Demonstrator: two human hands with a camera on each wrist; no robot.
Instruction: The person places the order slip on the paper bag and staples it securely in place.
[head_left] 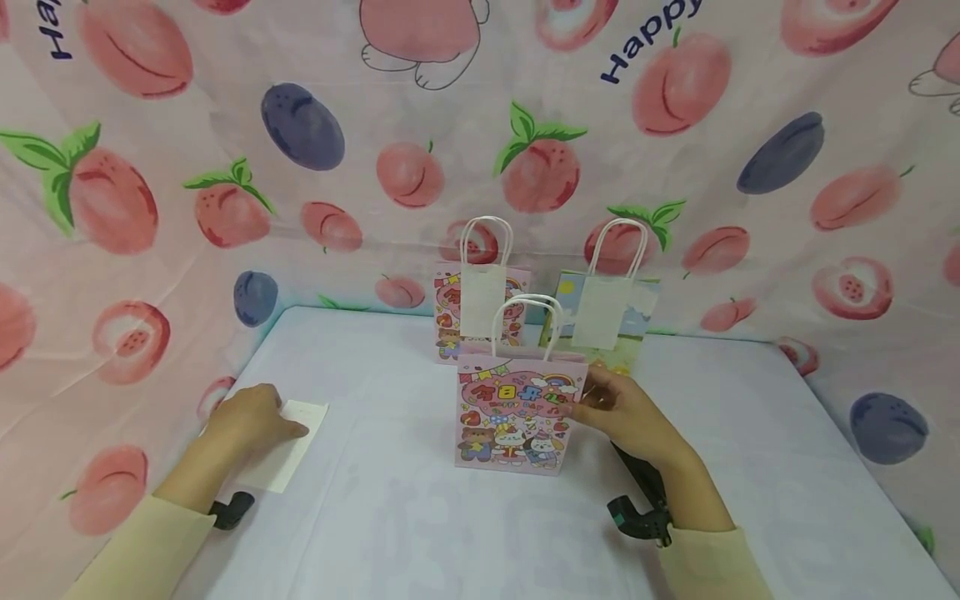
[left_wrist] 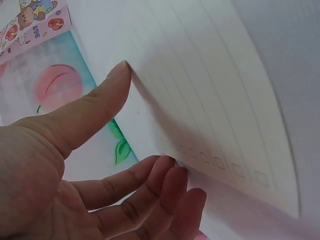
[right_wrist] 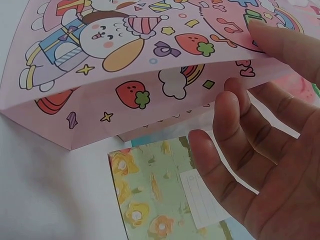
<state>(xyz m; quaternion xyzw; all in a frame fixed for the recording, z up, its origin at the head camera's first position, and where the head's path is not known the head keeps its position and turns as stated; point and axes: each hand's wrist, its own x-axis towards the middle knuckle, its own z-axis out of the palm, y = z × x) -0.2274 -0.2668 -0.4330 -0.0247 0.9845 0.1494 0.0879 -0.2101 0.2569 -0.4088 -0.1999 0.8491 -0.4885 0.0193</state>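
A pink paper gift bag with cartoon animals and white handles stands upright on the table. My right hand holds its right side, thumb on the printed front and fingers around the side panel. At the left, my left hand is at a white lined card with a row of small boxes along one end. The thumb meets one edge of the card, and the curled fingertips are at its boxed end.
Behind stand another pink gift bag and a yellow-green one with a landscape print. A white card is on the front of the pink one, and a similar card on the other. A fruit-patterned cloth hangs behind the white table.
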